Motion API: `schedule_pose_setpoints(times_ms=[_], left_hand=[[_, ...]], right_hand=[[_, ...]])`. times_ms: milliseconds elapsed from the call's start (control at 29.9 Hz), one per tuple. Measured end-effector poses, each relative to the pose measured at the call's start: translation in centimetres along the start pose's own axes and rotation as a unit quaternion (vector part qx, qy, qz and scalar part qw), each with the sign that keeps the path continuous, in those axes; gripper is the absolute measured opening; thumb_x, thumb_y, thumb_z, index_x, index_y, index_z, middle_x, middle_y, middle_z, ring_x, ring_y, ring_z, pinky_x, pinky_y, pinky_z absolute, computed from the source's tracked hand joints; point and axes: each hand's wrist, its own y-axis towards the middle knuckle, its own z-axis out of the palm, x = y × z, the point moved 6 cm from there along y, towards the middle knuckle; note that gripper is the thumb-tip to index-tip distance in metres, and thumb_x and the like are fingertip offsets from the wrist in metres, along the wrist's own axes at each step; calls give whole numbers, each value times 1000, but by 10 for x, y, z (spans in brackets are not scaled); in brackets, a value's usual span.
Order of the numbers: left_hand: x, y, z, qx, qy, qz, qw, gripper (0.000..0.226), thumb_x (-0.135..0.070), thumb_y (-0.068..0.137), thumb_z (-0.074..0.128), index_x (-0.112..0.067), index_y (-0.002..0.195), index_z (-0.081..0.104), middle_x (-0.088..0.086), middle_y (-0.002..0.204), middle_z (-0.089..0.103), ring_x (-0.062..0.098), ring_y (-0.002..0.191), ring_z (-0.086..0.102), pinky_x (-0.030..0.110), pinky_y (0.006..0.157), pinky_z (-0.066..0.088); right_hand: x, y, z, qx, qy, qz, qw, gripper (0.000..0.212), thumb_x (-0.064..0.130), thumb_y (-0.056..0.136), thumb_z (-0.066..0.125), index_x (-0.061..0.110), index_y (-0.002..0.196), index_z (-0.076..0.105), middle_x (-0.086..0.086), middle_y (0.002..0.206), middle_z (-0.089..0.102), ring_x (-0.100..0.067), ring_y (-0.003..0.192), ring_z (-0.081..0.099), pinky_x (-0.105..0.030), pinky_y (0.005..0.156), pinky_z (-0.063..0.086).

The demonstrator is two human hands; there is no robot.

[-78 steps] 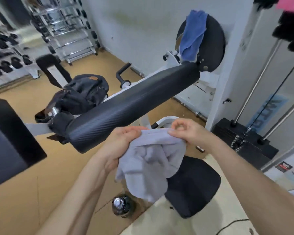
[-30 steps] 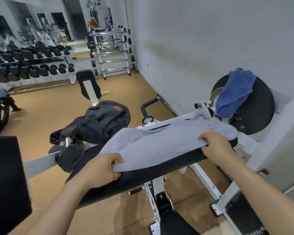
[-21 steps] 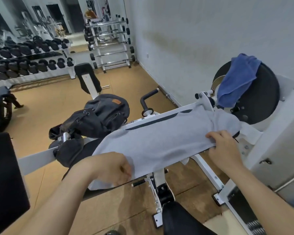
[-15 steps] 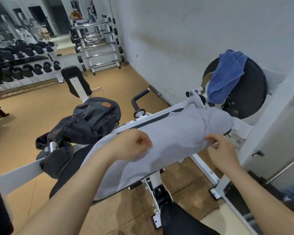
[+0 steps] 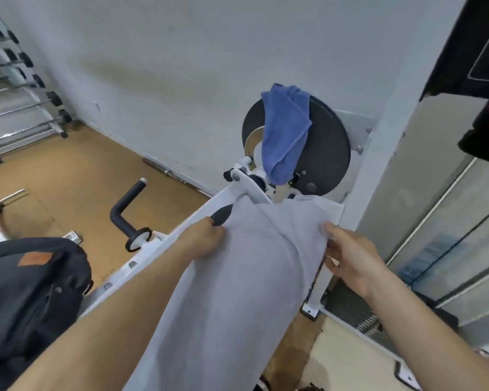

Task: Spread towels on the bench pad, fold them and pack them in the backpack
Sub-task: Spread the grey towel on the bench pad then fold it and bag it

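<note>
Two hands, left hand (image 5: 206, 238) and right hand (image 5: 347, 258), pinch the soft grey towel's (image 5: 237, 300) far corners; pulling evenly outward should flatten its creases.

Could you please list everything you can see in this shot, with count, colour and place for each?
grey towel: one, light grey, spread along the bench pad, centre
bench pad: one, black, almost wholly under the grey towel, only its far end showing
blue towel: one, blue, draped over the round black disc, upper centre
round disc: one, black, on the white machine frame by the wall
backpack: one, dark grey with a brown patch, lower left
machine handle: one, black, left of the pad
barbell rack: one, silver, far left
left hand: on the towel's left edge
right hand: at the towel's right edge
</note>
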Motion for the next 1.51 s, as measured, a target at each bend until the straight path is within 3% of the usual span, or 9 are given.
schedule_pose_setpoints(times_ms=[134, 301, 435, 636, 803, 937, 1037, 1205, 1506], left_hand=[[17, 26, 10, -28, -77, 23, 996, 25, -33, 93, 52, -15, 93, 70, 4, 96, 70, 22, 88, 62, 30, 74, 47], [57, 32, -15, 159, -101, -15, 982, 15, -28, 90, 65, -28, 104, 69, -4, 105, 67, 18, 98, 64, 33, 91, 54], [67, 42, -26, 198, -95, -24, 975, 29, -35, 87, 68, -32, 116, 62, -1, 111, 66, 18, 101, 65, 35, 94, 55], [20, 66, -1, 68, -242, 20, 968, 18, -22, 87, 70, -17, 103, 63, 5, 87, 67, 19, 74, 60, 25, 65, 47], [6, 77, 1, -8, -170, 56, 984, 14, -15, 85, 68, -26, 80, 63, -6, 69, 60, 15, 68, 56, 22, 58, 41], [12, 74, -9, -55, -199, 50, 977, 14, -20, 90, 61, -25, 102, 63, -1, 83, 64, 19, 78, 60, 22, 59, 40], [27, 51, -18, -8, -146, 48, 988, 20, -23, 94, 54, -25, 113, 60, 0, 96, 63, 17, 85, 59, 27, 70, 45], [82, -19, -33, 114, -25, -10, 993, 20, -25, 96, 54, -33, 113, 60, -3, 118, 56, 14, 101, 57, 23, 82, 50], [183, -166, -38, 147, 87, -130, 977, 48, -53, 85, 55, -32, 128, 53, -6, 129, 53, 19, 114, 54, 39, 102, 45]], right_hand=[[16, 19, 10, -76, 2, -57, 995, 10, 14, 87, 70, 10, 94, 64, -6, 82, 66, -17, 63, 58, -25, 52, 44], [31, 24, 2, -143, -34, -101, 984, 9, 17, 85, 68, 17, 81, 60, -9, 89, 64, -24, 78, 60, -29, 62, 44], [31, 28, 9, -142, -62, -70, 985, 11, 24, 85, 67, 18, 87, 58, -9, 94, 64, -28, 85, 61, -38, 75, 49], [29, 33, 10, -173, -63, -73, 980, 14, 22, 91, 62, 19, 79, 56, -9, 91, 60, -26, 82, 56, -36, 73, 46], [27, 33, 11, -202, -103, -114, 967, 5, 20, 91, 62, 17, 90, 58, -12, 97, 64, -26, 84, 58, -34, 73, 47], [39, 23, 18, -232, -260, -157, 924, 32, 28, 87, 62, 19, 115, 50, -9, 112, 58, -30, 99, 57, -37, 78, 45], [63, -4, 31, -232, -458, -223, 829, 50, 24, 86, 60, 20, 132, 42, -12, 126, 45, -33, 119, 45, -37, 90, 38], [68, -52, 90, -44, -532, -330, 778, 30, 14, 84, 60, 21, 112, 62, -2, 108, 56, -22, 102, 54, -34, 86, 43], [-20, -217, 184, 326, -510, -446, 659, 16, 35, 91, 56, 35, 106, 62, 15, 96, 57, -5, 81, 54, -27, 79, 48]])
